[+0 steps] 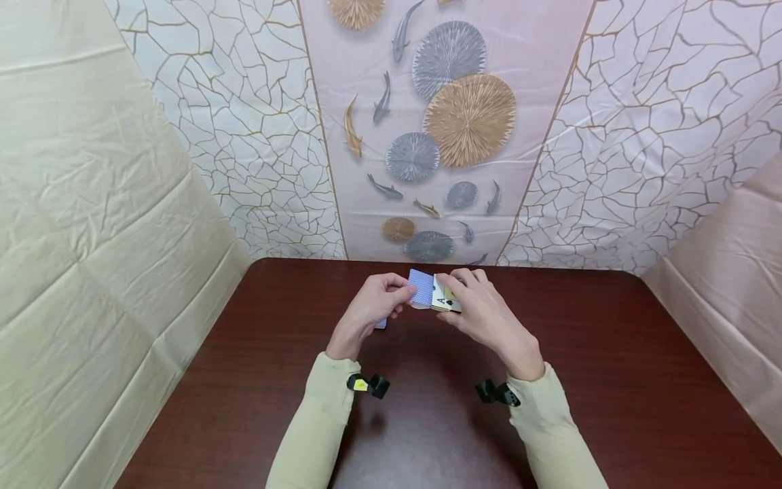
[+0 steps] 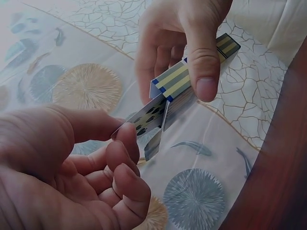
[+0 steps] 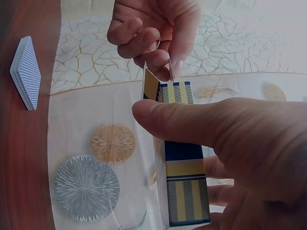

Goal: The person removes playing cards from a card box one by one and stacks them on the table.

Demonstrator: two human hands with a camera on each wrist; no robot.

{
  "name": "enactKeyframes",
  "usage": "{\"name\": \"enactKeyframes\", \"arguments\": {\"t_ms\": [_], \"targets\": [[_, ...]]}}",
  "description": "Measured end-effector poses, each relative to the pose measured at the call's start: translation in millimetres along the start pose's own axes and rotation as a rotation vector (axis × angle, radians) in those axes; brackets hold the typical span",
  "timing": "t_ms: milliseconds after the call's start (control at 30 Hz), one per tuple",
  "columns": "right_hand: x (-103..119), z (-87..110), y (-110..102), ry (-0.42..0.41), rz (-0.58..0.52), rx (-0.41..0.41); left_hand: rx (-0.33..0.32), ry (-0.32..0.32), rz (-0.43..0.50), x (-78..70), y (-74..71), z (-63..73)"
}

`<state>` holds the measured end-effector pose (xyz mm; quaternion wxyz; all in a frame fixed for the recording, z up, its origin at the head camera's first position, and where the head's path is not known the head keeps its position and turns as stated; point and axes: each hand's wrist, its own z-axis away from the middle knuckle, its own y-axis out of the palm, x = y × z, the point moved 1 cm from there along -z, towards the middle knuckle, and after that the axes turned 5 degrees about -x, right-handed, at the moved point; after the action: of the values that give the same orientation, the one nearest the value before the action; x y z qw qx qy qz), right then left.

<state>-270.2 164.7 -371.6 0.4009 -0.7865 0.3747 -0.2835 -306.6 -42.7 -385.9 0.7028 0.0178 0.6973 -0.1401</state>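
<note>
A card box (image 1: 447,296) with a large A and a black spade on its face is held up over the table in my right hand (image 1: 489,314). Thumb and fingers grip it from opposite sides, and its narrow side (image 3: 187,196) is striped. The flap (image 3: 150,85) at the box's mouth stands open. My left hand (image 1: 377,305) pinches a playing card (image 1: 421,286) between thumb and index finger. Blue patterning covers the card's back; several black pips show on its face (image 2: 147,118). The card's other end is hidden inside the box mouth.
A stack of blue-backed cards (image 3: 27,74) lies on the dark red-brown table (image 1: 421,435), partly behind the left hand in the head view. A patterned cloth (image 1: 379,204) hangs along the table's far edge. Plain cloths (image 1: 122,272) flank the table.
</note>
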Motion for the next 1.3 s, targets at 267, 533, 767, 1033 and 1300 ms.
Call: {"name": "enactKeyframes", "arguments": {"t_ms": [267,533,767,1033,1300], "targets": [[0.5,0.1,-1.2,0.009,-0.002,0.013,-0.007,0.004,-0.029,-1.8,-5.5,2.0],[-0.4,0.6,-0.2,-0.006,0.001,-0.011,-0.012,0.02,-0.023,-1.7,-10.9,1.5],[0.2,1.1,-1.6,-0.01,0.005,-0.016,-0.022,0.011,-0.015,0.5,-12.6,0.7],[1.1,-0.2,-0.6,0.01,0.004,0.016,-0.026,0.008,-0.011,4.1,-14.3,-1.6],[1.9,-0.7,1.6,0.008,0.011,0.022,-0.042,0.009,-0.01,5.3,-19.0,-2.9]]}}
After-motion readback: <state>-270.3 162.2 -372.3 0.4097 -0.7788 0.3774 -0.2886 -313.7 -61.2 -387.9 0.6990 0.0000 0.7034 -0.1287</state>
